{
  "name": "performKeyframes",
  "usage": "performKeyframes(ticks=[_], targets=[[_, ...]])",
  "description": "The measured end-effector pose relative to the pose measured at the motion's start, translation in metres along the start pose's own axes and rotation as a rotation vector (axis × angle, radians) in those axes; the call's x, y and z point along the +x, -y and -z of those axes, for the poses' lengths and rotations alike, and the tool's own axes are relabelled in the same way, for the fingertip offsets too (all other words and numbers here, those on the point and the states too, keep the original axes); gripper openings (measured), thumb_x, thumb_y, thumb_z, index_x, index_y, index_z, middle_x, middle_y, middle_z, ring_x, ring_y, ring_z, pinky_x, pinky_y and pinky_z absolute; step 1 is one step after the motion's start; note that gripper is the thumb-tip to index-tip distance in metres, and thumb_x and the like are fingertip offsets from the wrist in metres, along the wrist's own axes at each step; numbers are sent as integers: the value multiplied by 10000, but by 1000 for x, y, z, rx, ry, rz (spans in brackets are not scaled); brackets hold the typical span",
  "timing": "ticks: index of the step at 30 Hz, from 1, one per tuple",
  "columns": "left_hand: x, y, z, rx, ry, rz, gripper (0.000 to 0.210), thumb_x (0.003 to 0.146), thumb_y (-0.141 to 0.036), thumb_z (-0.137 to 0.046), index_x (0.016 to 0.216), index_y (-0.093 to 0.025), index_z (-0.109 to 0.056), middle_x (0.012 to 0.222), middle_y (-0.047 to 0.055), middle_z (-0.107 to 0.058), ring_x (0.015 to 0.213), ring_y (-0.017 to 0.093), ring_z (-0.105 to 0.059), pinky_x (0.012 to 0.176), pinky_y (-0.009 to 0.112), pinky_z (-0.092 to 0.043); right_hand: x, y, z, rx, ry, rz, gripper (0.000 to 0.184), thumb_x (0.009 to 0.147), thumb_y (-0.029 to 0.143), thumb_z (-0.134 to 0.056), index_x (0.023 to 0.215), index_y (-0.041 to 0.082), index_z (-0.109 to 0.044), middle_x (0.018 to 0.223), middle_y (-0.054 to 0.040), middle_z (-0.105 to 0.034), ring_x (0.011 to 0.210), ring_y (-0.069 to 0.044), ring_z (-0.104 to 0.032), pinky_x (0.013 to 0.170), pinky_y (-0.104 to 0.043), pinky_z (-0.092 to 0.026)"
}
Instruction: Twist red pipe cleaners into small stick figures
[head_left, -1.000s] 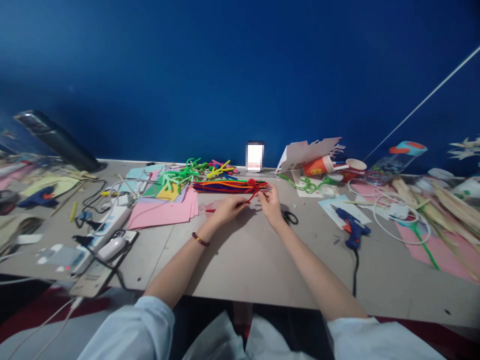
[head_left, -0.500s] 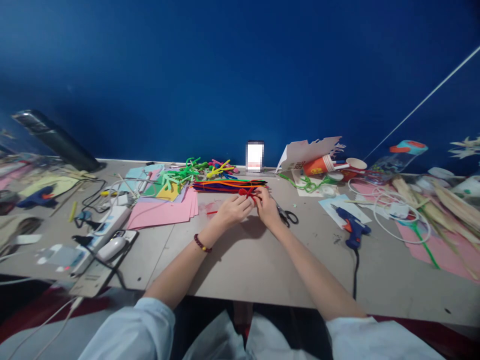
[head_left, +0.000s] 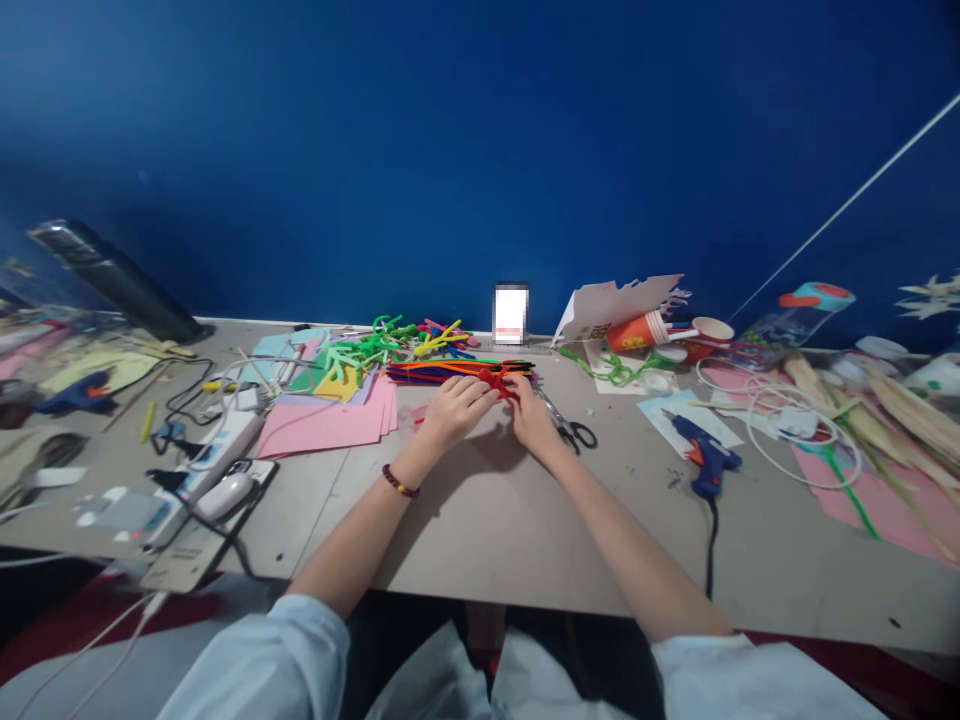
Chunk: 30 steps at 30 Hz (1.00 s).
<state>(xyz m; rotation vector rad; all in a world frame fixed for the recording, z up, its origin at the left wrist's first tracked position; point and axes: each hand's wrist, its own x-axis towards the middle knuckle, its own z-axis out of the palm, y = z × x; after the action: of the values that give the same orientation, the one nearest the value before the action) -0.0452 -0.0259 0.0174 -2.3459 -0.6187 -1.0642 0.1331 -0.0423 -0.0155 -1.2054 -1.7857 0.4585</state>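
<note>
Between my two hands, above the table, is a red pipe cleaner bent into a small looped shape. My left hand has its fingers closed at the left side of it, fingertips on the red loops. From the right, my right hand pinches the same piece; its thumb is partly hidden. Just behind the hands lies a bundle of straight pipe cleaners in purple, red, orange and other colours. A pair of scissors with black handles rests close to my right hand.
Pink paper sheets and a heap of green pipe cleaners lie left. A phone stands against the blue wall. Rightward are a blue glue gun and orange paper cups. A power strip with cables is at left.
My left hand has shifted slightly left and up, its fingers now straighter. The red pipe cleaner has turned a little between the hands. My right hand stays nearly in place.
</note>
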Motion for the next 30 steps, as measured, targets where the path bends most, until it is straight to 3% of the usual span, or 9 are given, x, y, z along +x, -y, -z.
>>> performKeyframes(ticks=[4, 10, 17, 21, 25, 30], targets=[[-2, -2, 0, -26, 41, -34, 131, 882, -174, -515, 985, -181, -595, 919, 51, -680, 870, 155, -606, 749, 295, -451, 2, -6, 1, 61, -10, -80, 332, 841, 169, -442, 1163, 236, -487, 943, -46, -715, 857, -204, -666, 819, -390, -506], [-2, -6, -1, -74, 113, -20, 162, 913, -182, -449, 975, -180, -598, 910, 64, -675, 827, 148, -612, 728, 304, -458, 2, -13, 0, 101, -76, -168, 123, 797, 265, -538, 864, 218, -629, 845, -37, -715, 773, -197, -675, 757, -357, -521], [2, -8, 1, -77, 109, -15, 141, 911, -193, -454, 865, -168, -585, 794, 42, -643, 746, 133, -578, 702, 283, -451, 5, -9, 0, 347, -138, -278, 194, 743, 329, -580, 852, 179, -638, 736, -12, -669, 652, -148, -614, 663, -296, -515], [2, -6, 1, -90, 115, -10, 149, 913, -194, -446, 873, -165, -586, 794, 46, -642, 744, 134, -578, 702, 285, -450, 6, -6, 2, 342, -139, -322, 293, 790, 419, -547, 884, 172, -674, 698, -16, -669, 640, -158, -610, 653, -299, -506], [2, -4, 1, -112, 123, 8, 164, 920, -206, -431, 908, -172, -592, 800, 47, -645, 753, 138, -585, 702, 292, -446, 5, -7, 2, 243, -134, -281, 300, 829, 412, -505, 914, 188, -686, 725, -20, -686, 666, -173, -622, 685, -322, -504], [3, -7, 2, -71, 138, -25, 172, 926, -206, -424, 877, -173, -585, 759, 40, -626, 732, 140, -572, 676, 294, -423, 4, -9, 2, 67, -144, -108, 197, 834, 320, -518, 854, 191, -665, 880, -62, -694, 787, -202, -619, 755, -342, -483]])
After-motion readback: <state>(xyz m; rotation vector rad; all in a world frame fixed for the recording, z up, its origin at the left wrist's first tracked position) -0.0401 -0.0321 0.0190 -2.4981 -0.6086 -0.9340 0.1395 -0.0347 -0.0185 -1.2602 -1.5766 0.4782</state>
